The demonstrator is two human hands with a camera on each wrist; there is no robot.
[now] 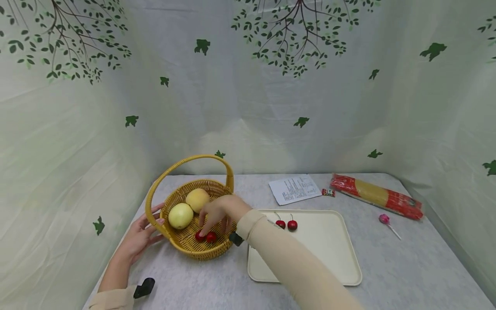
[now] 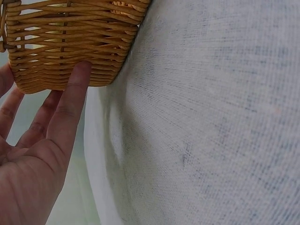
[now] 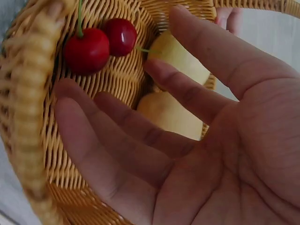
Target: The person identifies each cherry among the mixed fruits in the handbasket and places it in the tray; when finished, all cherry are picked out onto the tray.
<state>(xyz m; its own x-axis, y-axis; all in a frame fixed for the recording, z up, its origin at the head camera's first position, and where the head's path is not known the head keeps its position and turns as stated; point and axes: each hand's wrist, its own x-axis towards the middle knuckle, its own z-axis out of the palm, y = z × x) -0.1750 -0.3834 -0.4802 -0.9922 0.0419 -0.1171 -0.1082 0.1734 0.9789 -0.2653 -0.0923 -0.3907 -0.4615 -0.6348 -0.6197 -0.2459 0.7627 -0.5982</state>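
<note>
Cherries (image 1: 211, 237), two of them, lie side by side on the floor of a wicker basket (image 1: 201, 255), toward its near rim, as a person's right hand (image 1: 221, 209) dips in above them. Its fingers are spread and loosely bent, and the right wrist view shows nothing gripped, with the fingertips just short of the red fruit. Their outstretched left hand (image 1: 136, 237) rests its fingertips against the outside of the basket, bracing it rather than grasping it, near the left edge of the table (image 1: 193, 284).

A greenish fruit (image 1: 180, 216) and a yellow fruit (image 1: 197, 199) sit together toward the basket's far left rim. Beyond the right cuff, another cherry pair (image 1: 292, 225) lies near the far edge of a cream tray (image 1: 317, 258), left of its middle, one partly hidden by the sleeve (image 1: 294, 254).

Several slips look possible. A black wrist mount (image 1: 235, 239) beside the rim could snag the weave as the arm lifts, tipping the basket or shoving it toward the table's left edge, since only light finger contact steadies it. A knuckle could send the larger fruits rolling onto the cherries, and a low forearm could drag the tray's pair by their stems.
</note>
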